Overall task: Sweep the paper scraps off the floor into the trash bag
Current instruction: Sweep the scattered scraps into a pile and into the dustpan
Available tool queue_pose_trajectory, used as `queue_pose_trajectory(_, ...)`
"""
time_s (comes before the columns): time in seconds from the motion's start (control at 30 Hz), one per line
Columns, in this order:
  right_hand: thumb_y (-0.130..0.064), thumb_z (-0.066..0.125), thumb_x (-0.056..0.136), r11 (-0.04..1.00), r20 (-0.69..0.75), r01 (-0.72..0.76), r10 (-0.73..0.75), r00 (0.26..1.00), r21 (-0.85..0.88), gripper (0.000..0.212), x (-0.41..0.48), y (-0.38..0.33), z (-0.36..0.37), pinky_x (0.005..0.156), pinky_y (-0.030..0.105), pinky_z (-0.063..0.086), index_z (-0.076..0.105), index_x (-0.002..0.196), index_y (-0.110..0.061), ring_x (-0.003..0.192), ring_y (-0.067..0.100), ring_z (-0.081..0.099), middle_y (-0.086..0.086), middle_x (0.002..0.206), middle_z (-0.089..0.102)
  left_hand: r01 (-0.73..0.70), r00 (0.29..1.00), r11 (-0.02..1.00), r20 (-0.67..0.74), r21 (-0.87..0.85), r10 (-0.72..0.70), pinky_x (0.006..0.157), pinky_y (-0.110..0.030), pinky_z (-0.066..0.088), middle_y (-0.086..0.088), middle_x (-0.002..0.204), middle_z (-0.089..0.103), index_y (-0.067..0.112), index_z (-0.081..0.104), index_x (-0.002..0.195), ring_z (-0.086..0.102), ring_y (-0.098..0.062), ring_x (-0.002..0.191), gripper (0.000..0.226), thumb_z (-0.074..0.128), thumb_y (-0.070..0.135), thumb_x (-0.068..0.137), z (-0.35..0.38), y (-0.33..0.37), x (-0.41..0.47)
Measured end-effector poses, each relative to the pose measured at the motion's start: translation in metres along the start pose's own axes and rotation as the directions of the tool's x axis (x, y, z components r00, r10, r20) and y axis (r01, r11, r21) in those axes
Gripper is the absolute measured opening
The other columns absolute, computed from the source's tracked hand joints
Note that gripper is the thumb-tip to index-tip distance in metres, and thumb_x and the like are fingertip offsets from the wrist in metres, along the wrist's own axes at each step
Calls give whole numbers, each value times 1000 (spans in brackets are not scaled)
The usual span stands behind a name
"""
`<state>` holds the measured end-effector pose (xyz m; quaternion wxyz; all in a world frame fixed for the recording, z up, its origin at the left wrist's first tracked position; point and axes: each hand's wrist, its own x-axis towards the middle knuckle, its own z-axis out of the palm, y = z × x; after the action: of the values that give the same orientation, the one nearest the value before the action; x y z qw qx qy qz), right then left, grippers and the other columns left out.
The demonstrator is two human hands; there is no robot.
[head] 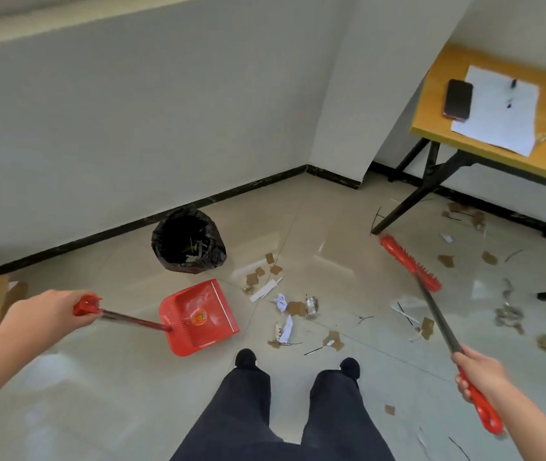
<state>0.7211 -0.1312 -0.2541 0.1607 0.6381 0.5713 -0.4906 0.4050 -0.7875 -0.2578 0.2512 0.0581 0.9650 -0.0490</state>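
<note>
On glossy tiles (pixel 331 227), ragged brown paper scraps (pixel 296 308).

Trash bag (pixel 189 242) at centre frame by the wall, dustpan (pixel 198 316) below it, paper scraps (pixel 286 309) right of the dustpan, counter (pixel 511 141) upper right.

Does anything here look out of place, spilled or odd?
Only the expected mess: paper scraps lie scattered over the floor from beside the red dustpan to under the table. The trash bag stands upright by the wall; nothing looks damaged.
</note>
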Motion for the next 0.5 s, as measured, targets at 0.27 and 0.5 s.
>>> queue_pose_trajectory(0.27,-2,42,95,996,95,-35,26,995,86,48,56,-9,-51,30,13,29,47,139,-20,23,12,30,6,53,35,17,999,999,31,32,-18,73,-27,53,18,81,67,46,63,97,67,-9,77,26,71,57,76,4,59,-24)
queue_pose_trajectory(0.5,-4,43,94,996,97,24,-32,995,85,50,101,-30,-96,33,13,29,48,141,-22,31,13,32,5,45,36,-44,999,999,17,-15,45,88,-34,53,15,85,66,47,57,96,65,-10,85,25,74,44,79,-48,132,-24)
